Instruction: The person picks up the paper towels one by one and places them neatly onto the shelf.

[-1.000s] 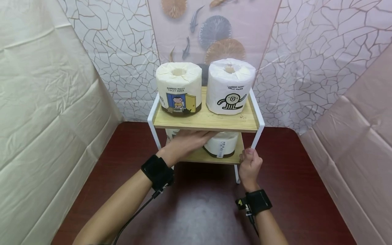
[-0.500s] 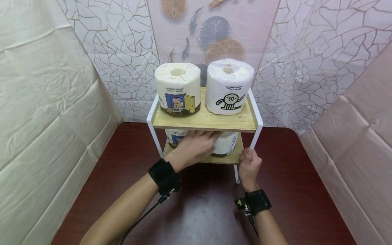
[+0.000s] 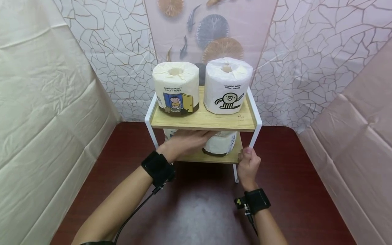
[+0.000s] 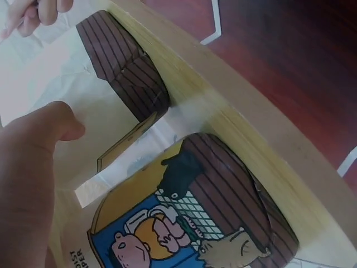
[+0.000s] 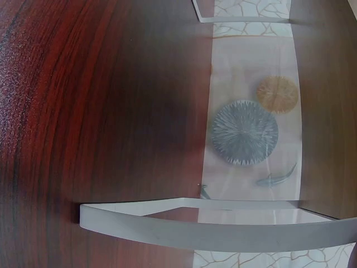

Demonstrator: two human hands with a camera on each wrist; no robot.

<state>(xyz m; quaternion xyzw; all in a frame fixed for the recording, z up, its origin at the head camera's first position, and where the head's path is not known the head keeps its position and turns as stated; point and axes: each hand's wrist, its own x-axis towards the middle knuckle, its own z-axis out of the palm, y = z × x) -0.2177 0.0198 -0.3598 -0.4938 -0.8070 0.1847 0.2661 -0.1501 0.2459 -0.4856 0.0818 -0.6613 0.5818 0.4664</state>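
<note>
My left hand (image 3: pixel 186 143) reaches between the boards of a small two-tier rack and holds the lower right toilet roll (image 3: pixel 220 144). In the left wrist view its thumb lies across that toilet roll's (image 4: pixel 83 89) pale wrapper; the other fingertips are hidden. Beside it stands the lower left toilet roll (image 4: pixel 184 223), printed with a cartoon and mostly behind my hand in the head view. My right hand (image 3: pixel 248 165) grips the rack's white metal frame (image 3: pixel 254 137) at the lower board's right edge. Its fingers (image 4: pixel 33 25) also show at the left wrist view's top corner.
Two more toilet rolls stand on the upper board (image 3: pixel 202 120), a cartoon roll (image 3: pixel 176 88) at left and a white roll (image 3: pixel 228 86) at right. This board overhangs my left hand closely. The rack stands on a dark red table (image 3: pixel 196 204) with draped cloth around it.
My left hand moved right, then back left. The lower right roll has turned, its label shifting to the right side. My right hand keeps its grip on the frame.
</note>
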